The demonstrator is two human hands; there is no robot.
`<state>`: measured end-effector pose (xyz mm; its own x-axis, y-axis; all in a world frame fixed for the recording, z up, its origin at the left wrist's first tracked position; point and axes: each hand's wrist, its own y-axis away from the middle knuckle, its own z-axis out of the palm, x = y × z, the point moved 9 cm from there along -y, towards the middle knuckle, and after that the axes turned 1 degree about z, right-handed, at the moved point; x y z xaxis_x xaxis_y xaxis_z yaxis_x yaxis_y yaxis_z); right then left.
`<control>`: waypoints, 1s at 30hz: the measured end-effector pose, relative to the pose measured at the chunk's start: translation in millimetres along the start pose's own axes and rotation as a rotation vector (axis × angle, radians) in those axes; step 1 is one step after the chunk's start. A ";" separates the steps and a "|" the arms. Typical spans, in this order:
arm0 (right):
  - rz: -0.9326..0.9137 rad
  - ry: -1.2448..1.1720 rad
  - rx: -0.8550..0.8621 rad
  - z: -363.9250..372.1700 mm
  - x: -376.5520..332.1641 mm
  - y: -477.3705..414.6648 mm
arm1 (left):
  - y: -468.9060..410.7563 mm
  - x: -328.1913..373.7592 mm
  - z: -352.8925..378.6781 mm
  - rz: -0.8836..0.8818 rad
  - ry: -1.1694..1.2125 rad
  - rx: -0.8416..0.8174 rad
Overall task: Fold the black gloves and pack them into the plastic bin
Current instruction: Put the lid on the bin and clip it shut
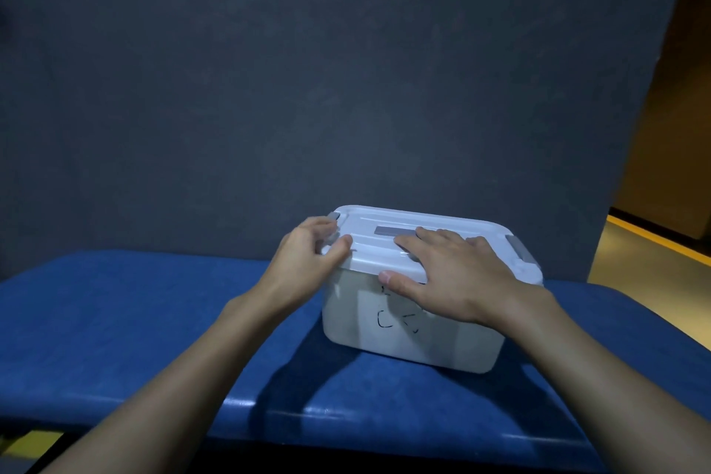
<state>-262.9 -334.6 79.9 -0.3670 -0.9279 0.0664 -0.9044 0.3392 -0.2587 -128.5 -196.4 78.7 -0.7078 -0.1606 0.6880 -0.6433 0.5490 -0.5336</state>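
While my left hand grips the latch of the bin and my right hand lies flat on the lid, the blue bench meets a dark wall.

The plastic bin is showing milky white walls, with black handwritten marks running across its front. Its lid is looking brighter white, while the left latch, right latch and handle strip are showing grey. The table is gleaming deep blue, the backdrop is sitting dark slate, and a yellow stripe is edging the floor.
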 end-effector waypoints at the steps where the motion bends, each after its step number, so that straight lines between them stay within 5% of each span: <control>1: -0.006 -0.002 -0.006 0.8 -0.5 -0.6 | 1.1 0.3 1.4 0.007 -0.022 -0.008; 7: -0.010 0.022 0.101 -28.3 15.6 17.2 | -5.4 -12.9 11.0 -0.047 -0.040 -0.201; 11: 0.183 0.002 -0.071 -10.6 61.9 36.2 | -10.9 -15.7 11.5 -0.039 -0.013 -0.193; 14: 0.168 -0.112 -0.045 -3.7 67.3 33.7 | -12.5 -18.2 9.4 -0.033 -0.003 -0.167; 30: 0.062 -0.266 0.042 5.5 -13.3 -33.3 | -15.0 -70.9 -73.0 -0.071 -0.096 -0.160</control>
<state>-226.8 -334.4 82.3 -0.3463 -0.9156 -0.2045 -0.8701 0.3950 -0.2947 -47.3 -133.4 73.8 -0.6920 -0.2765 0.6668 -0.6432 0.6555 -0.3957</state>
